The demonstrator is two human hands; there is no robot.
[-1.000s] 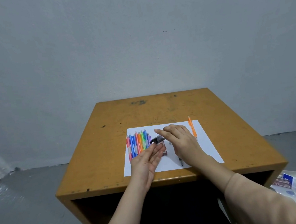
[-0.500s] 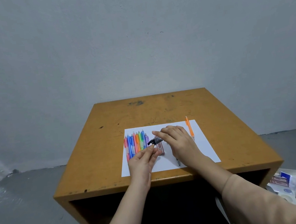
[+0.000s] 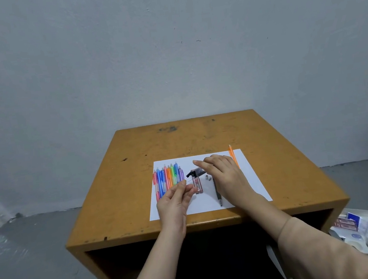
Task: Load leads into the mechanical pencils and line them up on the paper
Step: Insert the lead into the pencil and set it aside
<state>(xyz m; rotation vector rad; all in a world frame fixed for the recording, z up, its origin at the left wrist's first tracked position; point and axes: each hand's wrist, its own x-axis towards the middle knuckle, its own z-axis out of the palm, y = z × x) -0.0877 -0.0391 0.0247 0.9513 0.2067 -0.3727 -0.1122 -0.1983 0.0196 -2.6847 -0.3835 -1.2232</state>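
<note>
My left hand [image 3: 175, 199] has thumb and forefinger pinched on a thin lead [image 3: 189, 180], faint and hard to see, right at the mouth of the dark lead case [image 3: 196, 172]. My right hand [image 3: 223, 173] holds that case tilted over the paper [image 3: 207, 204]. Below it lies a red lead case [image 3: 198, 184], with 2 small grey caps [image 3: 208, 177] and a black pencil [image 3: 217, 192] beside it. The coloured pencils [image 3: 168, 178] sit in a row on the paper's left, and 1 orange pencil [image 3: 234, 158] lies at its far right.
</note>
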